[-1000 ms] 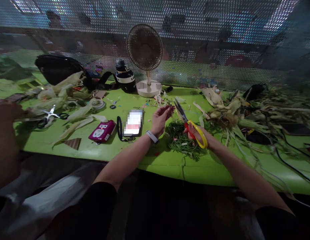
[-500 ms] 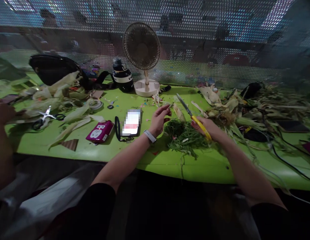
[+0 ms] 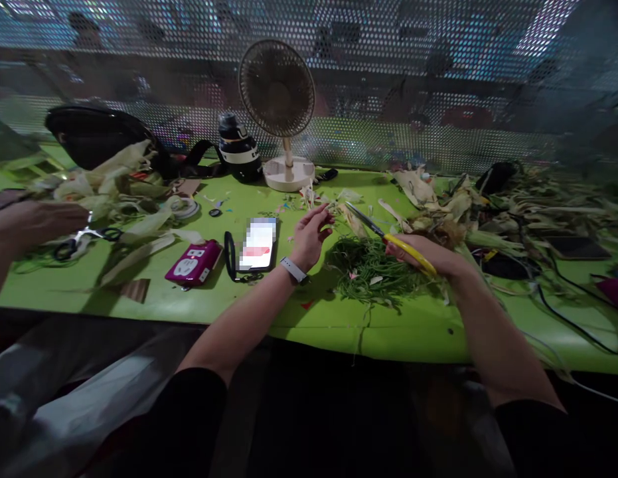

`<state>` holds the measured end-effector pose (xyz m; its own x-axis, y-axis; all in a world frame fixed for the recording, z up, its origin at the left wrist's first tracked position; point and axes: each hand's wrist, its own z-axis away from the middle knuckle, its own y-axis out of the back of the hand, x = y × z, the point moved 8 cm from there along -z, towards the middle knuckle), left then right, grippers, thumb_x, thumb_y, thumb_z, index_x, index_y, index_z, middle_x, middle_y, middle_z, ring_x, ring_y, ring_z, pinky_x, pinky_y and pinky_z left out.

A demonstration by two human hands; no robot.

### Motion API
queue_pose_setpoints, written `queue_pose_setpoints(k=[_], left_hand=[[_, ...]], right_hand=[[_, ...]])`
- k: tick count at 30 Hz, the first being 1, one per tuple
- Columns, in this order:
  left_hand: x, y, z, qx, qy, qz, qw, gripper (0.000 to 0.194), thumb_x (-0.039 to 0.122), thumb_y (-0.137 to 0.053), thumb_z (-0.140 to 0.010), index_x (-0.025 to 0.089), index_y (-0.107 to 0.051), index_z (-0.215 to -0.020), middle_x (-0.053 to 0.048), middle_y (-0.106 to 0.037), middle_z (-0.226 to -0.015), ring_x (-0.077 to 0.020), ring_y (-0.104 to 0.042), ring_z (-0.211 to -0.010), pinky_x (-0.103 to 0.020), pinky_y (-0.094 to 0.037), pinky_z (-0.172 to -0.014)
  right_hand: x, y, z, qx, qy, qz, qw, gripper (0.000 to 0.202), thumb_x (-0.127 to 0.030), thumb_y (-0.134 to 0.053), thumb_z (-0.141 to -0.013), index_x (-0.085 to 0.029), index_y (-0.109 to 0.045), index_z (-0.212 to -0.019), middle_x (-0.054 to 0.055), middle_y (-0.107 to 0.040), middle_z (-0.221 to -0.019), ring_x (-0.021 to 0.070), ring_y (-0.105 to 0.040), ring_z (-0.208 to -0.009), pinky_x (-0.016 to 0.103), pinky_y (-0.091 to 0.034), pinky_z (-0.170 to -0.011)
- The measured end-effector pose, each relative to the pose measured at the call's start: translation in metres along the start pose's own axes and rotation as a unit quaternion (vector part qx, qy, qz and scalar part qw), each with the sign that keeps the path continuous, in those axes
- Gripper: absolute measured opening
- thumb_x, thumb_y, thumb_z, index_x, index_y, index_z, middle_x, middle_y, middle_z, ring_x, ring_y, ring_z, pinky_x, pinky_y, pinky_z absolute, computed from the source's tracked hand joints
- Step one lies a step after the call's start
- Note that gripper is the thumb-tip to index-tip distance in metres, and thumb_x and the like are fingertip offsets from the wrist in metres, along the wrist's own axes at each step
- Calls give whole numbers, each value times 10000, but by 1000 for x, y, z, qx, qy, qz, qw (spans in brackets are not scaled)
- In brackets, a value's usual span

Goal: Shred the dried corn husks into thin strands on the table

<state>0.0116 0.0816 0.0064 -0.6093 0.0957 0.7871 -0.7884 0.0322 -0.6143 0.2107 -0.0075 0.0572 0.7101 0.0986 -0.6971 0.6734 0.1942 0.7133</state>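
Observation:
My right hand [image 3: 414, 253] is closed round the yellow handles of a pair of scissors [image 3: 407, 249]. Their dark metal blades look together and point up and left, toward my other hand. The fingers of my left hand [image 3: 311, 238] are pinched, with pale scraps near the tips; whatever is between them is too small to make out. A tangled heap of green strands [image 3: 371, 269] lies on the table below and between both hands. Behind it rests a pale piece of corn husk [image 3: 354, 222], close to the blades.
Left of my hands lie a lit phone [image 3: 259, 244] and a purple case [image 3: 193, 263]. A fan [image 3: 289, 174] and a bottle [image 3: 239, 154] stand behind. Dry husks [image 3: 438, 199] pile up at the right, with cables. A co-worker's hand [image 3: 50, 222] is near other scissors [image 3: 87, 236].
The co-worker's hand at the left has come further in, over the other scissors. My scissors' blades are tipped lower and a little left. The whole view has shifted slightly.

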Motion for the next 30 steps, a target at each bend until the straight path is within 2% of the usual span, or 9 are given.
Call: queue_pose_setpoints(k=[4,12,17,23,30], left_hand=[[-3,-4,4,-17,10,-11,1000,136,185,-711,-737,194,-747,-868,-2,-691,-722,-85,-615,-655,-210,-451,-591],[-4,-11,10,-45,27,-20,998,157,176,-707,-725,178,-751,-876,2,-672,-686,-73,-604,-625,-177,-427,-543],[-7,-12,12,-47,36,-32,998,194,181,-702,-733,176,-748,-921,-2,-677,-703,-74,-610,-641,-180,-432,-561],[-8,-12,13,-50,43,-27,997,165,166,-691,-737,173,-746,-892,3,-668,-696,-69,-604,-624,-180,-428,-548],[-9,-14,13,-68,41,-17,997,154,163,-690,-728,169,-747,-871,8,-659,-683,-64,-596,-603,-176,-424,-527]], right_hand=[[-3,-10,-4,-13,4,17,1000,547,-735,-479,-735,-193,-548,-719,23,-518,-645,161,-456,-607,285,-382,-564],[-14,-10,-1,-23,12,5,1000,622,-798,-387,-751,-192,-531,-741,6,-477,-596,151,-439,-564,287,-376,-538],[-15,-12,-1,-20,19,15,1000,651,-816,-368,-750,-187,-539,-752,9,-469,-596,166,-460,-577,295,-386,-540],[-10,-15,-4,-25,30,4,999,590,-767,-422,-763,-189,-538,-742,25,-509,-650,166,-477,-596,296,-393,-564],[-12,-14,-3,-22,29,11,999,589,-765,-385,-778,-195,-520,-717,33,-510,-647,164,-473,-582,300,-393,-552]])
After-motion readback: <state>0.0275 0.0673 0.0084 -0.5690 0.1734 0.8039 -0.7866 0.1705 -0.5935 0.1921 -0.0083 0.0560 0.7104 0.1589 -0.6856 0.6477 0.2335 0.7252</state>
